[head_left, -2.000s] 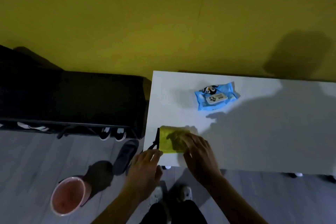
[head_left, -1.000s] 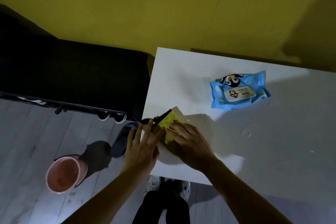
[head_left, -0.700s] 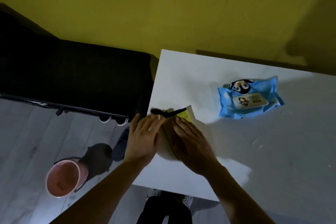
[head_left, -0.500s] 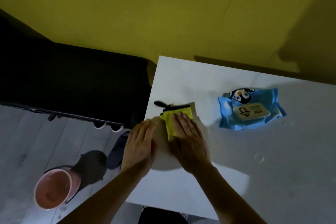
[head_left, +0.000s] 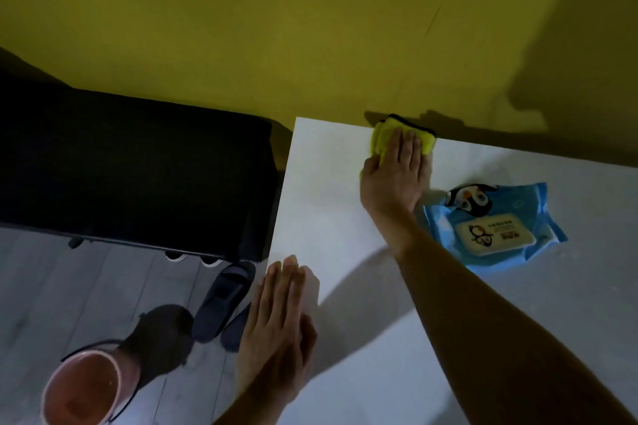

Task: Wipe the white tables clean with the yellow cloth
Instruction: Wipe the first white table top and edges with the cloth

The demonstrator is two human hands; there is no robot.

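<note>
Yellow cloth [head_left: 383, 138] at table [head_left: 331, 203] far edge | pressed under flat right hand [head_left: 397, 176] for wiping | left hand [head_left: 276, 324] flat, fingers straight, bracing near-left edge

A blue wipes pack [head_left: 490, 224] with a penguin print and a pale lid lies flat. Well left of the pack stands a black bench [head_left: 134, 176] against the yellow wall [head_left: 241, 17], with white shoe tips [head_left: 193, 257] showing under its front edge. Nearer than the bench, dark slippers [head_left: 224, 300] lie on the grey floor [head_left: 69, 293], and a pink bucket [head_left: 83, 390] stands left of them.
</note>
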